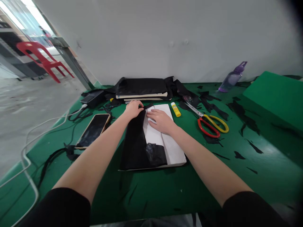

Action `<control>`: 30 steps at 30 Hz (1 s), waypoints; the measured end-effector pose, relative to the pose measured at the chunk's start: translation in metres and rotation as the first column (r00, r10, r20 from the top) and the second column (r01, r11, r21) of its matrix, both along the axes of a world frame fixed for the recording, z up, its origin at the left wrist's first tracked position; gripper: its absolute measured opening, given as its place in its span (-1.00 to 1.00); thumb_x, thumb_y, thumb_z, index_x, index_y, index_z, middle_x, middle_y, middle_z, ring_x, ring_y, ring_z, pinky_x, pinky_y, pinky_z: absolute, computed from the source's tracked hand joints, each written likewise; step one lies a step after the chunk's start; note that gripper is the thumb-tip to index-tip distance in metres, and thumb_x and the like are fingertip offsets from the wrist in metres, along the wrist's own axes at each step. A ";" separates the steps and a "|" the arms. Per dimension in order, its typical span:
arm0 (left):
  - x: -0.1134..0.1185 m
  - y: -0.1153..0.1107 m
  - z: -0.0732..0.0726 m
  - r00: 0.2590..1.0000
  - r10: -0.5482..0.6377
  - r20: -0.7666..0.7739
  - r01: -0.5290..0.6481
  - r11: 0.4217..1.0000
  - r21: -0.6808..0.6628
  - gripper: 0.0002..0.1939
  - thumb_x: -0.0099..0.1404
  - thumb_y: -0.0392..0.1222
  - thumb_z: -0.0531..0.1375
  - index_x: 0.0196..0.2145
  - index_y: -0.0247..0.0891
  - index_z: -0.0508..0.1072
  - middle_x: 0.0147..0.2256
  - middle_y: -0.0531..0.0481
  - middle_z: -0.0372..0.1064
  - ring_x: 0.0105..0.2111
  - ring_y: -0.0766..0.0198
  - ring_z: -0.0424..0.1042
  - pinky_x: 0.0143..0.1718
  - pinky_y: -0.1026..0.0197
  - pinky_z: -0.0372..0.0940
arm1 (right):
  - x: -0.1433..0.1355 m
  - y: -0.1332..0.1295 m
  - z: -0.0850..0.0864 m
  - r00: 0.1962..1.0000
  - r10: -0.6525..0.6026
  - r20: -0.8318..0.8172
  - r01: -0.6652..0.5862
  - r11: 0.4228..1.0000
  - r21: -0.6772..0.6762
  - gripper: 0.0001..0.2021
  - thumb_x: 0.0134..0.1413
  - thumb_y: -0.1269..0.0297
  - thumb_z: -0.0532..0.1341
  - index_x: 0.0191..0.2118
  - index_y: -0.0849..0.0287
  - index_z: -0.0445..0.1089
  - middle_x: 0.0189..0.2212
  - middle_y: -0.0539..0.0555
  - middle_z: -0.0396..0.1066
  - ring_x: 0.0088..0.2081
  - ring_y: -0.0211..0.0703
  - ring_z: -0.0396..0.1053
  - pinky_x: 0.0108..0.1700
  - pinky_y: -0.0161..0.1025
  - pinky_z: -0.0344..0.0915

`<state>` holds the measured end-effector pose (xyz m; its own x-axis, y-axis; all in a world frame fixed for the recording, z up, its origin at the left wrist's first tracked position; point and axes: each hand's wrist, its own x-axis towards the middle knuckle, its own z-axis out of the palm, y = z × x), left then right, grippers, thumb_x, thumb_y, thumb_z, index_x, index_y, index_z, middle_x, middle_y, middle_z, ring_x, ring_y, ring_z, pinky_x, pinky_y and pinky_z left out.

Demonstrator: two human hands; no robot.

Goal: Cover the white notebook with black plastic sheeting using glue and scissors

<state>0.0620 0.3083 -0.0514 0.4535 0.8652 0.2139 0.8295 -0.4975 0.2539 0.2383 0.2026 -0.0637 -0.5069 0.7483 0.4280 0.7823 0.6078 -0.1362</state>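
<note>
A book with white pages (174, 143) lies on the green table, its left part under a black cover (133, 145) that looks like fabric or paper. My left hand (134, 109) is at the cover's far edge, its fingers bent and closed on the black material. My right hand (161, 121) rests on the white surface with its fingers stretched out, holding nothing. Below it, a black flap (159, 154) with a shiny, clear patch is folded over the near edge. A yellow glue stick (175, 109) lies just right of the book.
Scissors (208, 123) with red and yellow handles lie to the right, among black scraps (239, 155). Black-covered books (144, 86) are stacked against the wall. A phone (93, 130), a black adapter (92, 98) and white cables (47, 126) are left; a purple bottle (232, 78) and green board (274, 94) right.
</note>
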 end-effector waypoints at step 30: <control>-0.009 -0.006 0.012 0.999 -0.039 0.004 0.038 0.995 0.094 -0.90 0.18 -0.12 0.15 -0.37 -0.12 0.46 -0.26 0.07 0.48 -0.15 0.17 0.37 0.06 0.08 0.04 | 0.002 0.001 0.000 1.000 0.012 -0.009 -0.012 0.999 -0.035 -0.64 0.17 0.24 0.02 0.00 0.25 0.37 0.03 0.16 0.35 0.13 -0.04 0.16 0.14 -0.03 0.09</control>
